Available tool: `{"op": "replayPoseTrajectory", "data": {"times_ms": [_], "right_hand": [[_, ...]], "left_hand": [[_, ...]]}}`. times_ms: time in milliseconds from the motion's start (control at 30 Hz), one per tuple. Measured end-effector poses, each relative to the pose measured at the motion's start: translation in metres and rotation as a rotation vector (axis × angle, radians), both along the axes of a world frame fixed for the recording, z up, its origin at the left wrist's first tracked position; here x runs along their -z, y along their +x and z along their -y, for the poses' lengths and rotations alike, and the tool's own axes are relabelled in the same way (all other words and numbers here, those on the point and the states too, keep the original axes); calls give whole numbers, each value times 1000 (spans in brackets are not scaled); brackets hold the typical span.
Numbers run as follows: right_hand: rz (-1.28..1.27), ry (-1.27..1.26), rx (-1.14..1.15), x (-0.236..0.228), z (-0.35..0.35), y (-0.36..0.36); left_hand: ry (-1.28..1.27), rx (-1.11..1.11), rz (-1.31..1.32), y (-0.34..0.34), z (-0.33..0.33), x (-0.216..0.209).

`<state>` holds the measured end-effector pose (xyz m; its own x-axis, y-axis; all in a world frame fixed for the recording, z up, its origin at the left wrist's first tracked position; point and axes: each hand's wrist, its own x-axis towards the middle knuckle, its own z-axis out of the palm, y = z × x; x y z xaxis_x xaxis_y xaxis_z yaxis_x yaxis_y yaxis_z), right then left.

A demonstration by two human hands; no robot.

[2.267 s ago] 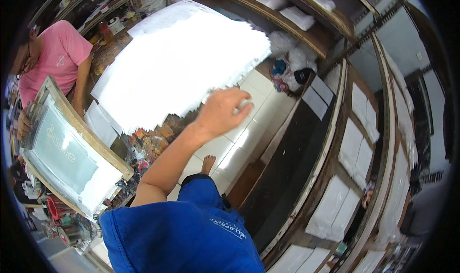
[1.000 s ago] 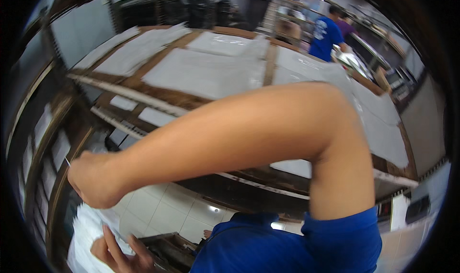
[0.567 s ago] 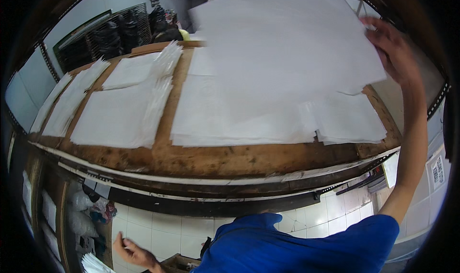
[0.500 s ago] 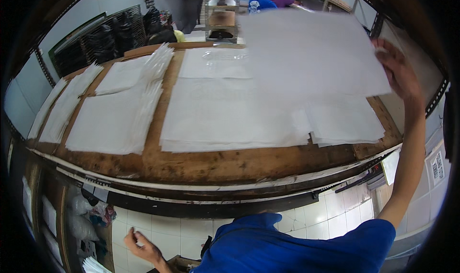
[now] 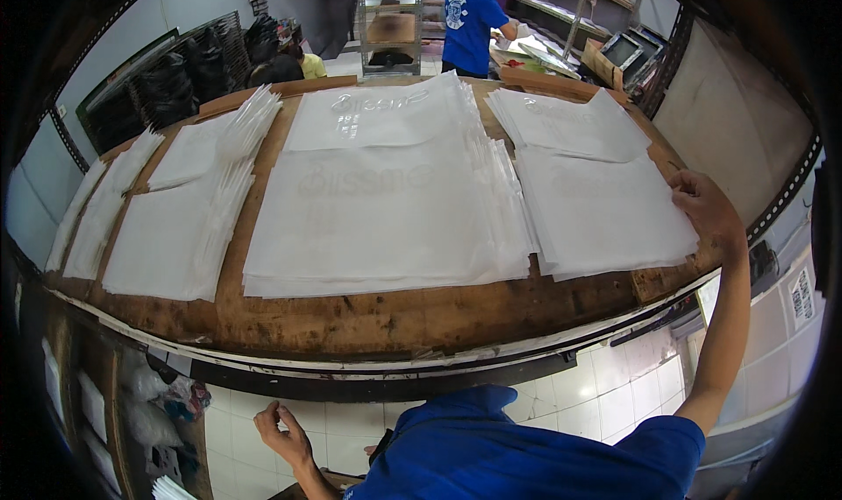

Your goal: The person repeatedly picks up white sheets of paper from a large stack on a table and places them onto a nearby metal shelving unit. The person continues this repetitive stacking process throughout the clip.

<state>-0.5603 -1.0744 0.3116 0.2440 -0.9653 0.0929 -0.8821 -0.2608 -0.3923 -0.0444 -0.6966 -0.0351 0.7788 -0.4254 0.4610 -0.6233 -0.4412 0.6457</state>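
My right hand (image 5: 704,203) is at the right edge of the right-hand pile of thin, white, plastic-looking sheets (image 5: 605,210). Its fingers are curled closed on the edge of a white sheet lying on that pile. Left of it spreads a larger pile of translucent white sheets (image 5: 368,215) with faint markings, its right edges fanned out. A further pile (image 5: 377,114) lies behind it, glossy on top. My left hand (image 5: 285,434) hangs low in front of the table, fingers loosely bent and apart, holding nothing.
More fanned white piles (image 5: 167,237) lie at the left of the stained wooden table (image 5: 377,325). A metal post (image 5: 772,197) stands at the right. Behind the table are a rack (image 5: 390,26) and a person in a blue shirt (image 5: 471,31).
My right hand has come down with the sheet it held raised; a sheet now lies on the right pile. My left hand has shifted slightly right. The view has moved, showing more of the background person.
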Motion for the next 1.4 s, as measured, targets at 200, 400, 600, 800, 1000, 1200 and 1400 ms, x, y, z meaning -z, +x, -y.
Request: {"op": "replayPoseTrajectory", "data": {"times_ms": [200,400,600,800,1000,1200,1400], "right_hand": [[-197,-193,115,1,-7,-1],[-129,-471,188,-19,-60,80],[135,-82,-1407,51,-133,151],[380,785,-1316,239,-257,454],[-124,1124,-1515,421,-365,562],[-395,1043,-1562,584,-382,579],[-639,735,-1611,601,-356,597]], "left_hand": [[-3,-40,-42,-4,-19,5],[-59,-131,15,6,-61,-1],[-64,-246,28,2,-111,-33],[-168,-485,123,2,-191,-37],[-134,-852,139,-26,-286,-51],[-72,-1080,102,-51,-353,-58],[32,-1312,141,-72,-375,-70]]}}
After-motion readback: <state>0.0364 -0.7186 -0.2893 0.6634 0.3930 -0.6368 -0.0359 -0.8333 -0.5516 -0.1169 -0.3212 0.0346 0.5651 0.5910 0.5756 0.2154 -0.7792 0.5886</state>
